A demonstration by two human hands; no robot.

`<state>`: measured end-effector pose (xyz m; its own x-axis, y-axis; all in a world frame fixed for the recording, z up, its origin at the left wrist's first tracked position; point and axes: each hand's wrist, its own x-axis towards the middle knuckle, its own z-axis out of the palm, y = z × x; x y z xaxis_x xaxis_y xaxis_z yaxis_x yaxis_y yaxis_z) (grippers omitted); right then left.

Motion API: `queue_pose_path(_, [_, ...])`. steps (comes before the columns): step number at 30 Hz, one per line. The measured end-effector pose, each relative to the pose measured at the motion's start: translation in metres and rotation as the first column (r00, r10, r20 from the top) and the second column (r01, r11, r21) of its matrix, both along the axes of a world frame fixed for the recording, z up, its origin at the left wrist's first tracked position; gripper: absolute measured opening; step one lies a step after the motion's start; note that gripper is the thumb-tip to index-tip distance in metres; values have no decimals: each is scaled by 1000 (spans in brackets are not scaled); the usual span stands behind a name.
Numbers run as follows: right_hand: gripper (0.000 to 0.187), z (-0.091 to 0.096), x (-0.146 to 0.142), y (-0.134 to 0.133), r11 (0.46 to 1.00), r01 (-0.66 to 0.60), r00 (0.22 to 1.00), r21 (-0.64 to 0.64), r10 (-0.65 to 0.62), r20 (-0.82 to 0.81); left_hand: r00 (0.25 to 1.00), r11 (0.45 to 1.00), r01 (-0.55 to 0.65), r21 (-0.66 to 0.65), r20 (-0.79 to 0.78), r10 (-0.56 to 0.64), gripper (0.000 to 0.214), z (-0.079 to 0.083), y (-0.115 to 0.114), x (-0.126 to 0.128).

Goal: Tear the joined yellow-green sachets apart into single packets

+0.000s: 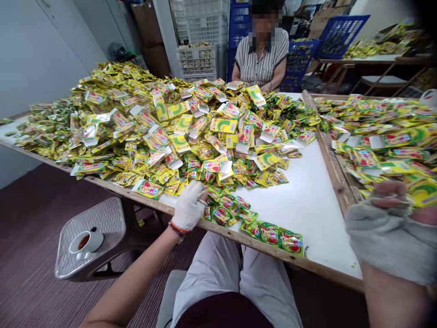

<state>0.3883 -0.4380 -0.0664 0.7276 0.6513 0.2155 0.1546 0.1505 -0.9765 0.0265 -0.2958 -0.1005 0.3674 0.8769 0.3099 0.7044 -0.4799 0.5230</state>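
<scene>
My left hand (189, 206), in a white glove, rests closed at the near edge of a huge heap of yellow and green sachets (164, 123), its fingers on a sachet at the head of a row of green sachets (259, 225) that runs along the table's front edge. My right hand (392, 218), in a grey fingerless glove, is raised close to the camera at the right, fingers curled against yellow sachets (421, 191). What it grips is hidden.
A white table (307, 200) with a wooden rim carries the heap. A second pile (382, 136) lies on the adjoining table at right. A person in a striped shirt (261, 61) sits opposite. A cup (83, 241) stands on a metal stool at lower left. Crates are stacked behind.
</scene>
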Motion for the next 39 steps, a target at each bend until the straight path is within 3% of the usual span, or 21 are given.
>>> queue_pose_path(2, [30, -9, -2, 18, 988, -151, 952, 34, 154, -264, 949, 984, -145, 108, -265, 169, 19, 0, 16, -26])
queue_pose_path(3, [25, -16, -9, 31, 965, -262, 915, -22, 241, -322, 894, 973, -184, 141, -388, 225, 20, -1, 22, -36])
queue_pose_path(4, [28, -24, -17, 47, 942, -318, 915, -103, 277, -294, 838, 965, -204, 166, -479, 260, 23, -3, 26, -44])
queue_pose_path(6, [38, -41, -31, 82, 888, -286, 957, -360, 281, -67, 773, 962, -190, 194, -574, 268, 28, -6, 29, -51])
queue_pose_path(7, [42, -49, -36, 99, 818, -228, 946, -529, 314, 78, 773, 964, -172, 203, -578, 260, 28, -6, 28, -51])
queue_pose_path(9, [45, -60, -41, 130, 760, -147, 926, -634, 331, 183, 819, 971, -130, 200, -531, 219, 28, -5, 23, -45])
queue_pose_path(11, [46, -66, -40, 150, 733, -84, 895, -675, 353, 273, 885, 985, -74, 159, -445, 138, 28, -3, 17, -33])
queue_pose_path(14, [46, -69, -38, 161, 715, -29, 825, -699, 411, 387, 935, 996, 13, 93, -353, 20, 26, 0, 13, -12])
queue_pose_path(19, [31, -74, -41, 137, 708, -7, 758, -706, 465, 458, 942, 995, -78, -66, -331, 52, 22, -4, 25, 13])
queue_pose_path(22, [21, -77, -43, 113, 707, -22, 751, -706, 478, 455, 982, 975, -85, -205, -181, 48, 20, -6, 28, 14])
queue_pose_path(24, [22, -76, -46, 96, 706, -90, 796, -702, 475, 375, 998, 970, -67, -232, -10, 67, 19, -6, 24, 11])
queue_pose_path(26, [23, -71, -51, 78, 719, -238, 875, -653, 451, 177, 980, 967, -28, -253, 185, 77, 20, -4, 16, 7])
queue_pose_path(28, [27, -64, -63, 62, 754, -396, 900, -524, 431, -59, 905, 938, 57, -342, 415, 97, 22, -2, 5, 9])
queue_pose_path(30, [32, -56, -80, 48, 782, -492, 871, -383, 441, -217, 762, 853, 197, -484, 623, 177, 32, -2, -8, 17])
queue_pose_path(32, [36, -51, -101, 38, 783, -549, 828, -294, 460, -320, 611, 749, 327, -575, 734, 297, 43, -6, -22, 32])
queue_pose_path(34, [36, -47, -120, 31, 763, -589, 792, -267, 479, -378, 518, 689, 394, -609, 766, 381, 43, -12, -34, 48])
queue_pose_path(36, [34, -45, -132, 28, 740, -607, 785, -289, 504, -360, 487, 663, 441, -605, 782, 389, 41, -16, -44, 61])
queue_pose_path(39, [30, -42, -134, 28, 724, -587, 809, -362, 529, -255, 527, 624, 544, -562, 807, 268, 34, -15, -51, 66])
